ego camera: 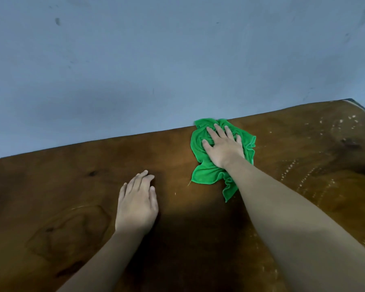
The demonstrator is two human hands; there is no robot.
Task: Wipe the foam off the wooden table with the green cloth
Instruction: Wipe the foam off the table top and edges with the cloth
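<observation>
A crumpled green cloth (204, 173) lies on the brown wooden table (72, 186), close to its far edge. My right hand (223, 146) presses flat on top of the cloth with the fingers spread. My left hand (137, 203) rests palm down on the bare wood to the left and nearer to me, holding nothing. Thin white foam streaks and dots (303, 175) mark the table to the right of the cloth, with more specks (343, 123) near the far right corner.
A plain blue-grey wall (156, 60) stands right behind the table's far edge. The table's far right corner (352, 101) is in view. Dark knots and grain marks show in the wood at left and right.
</observation>
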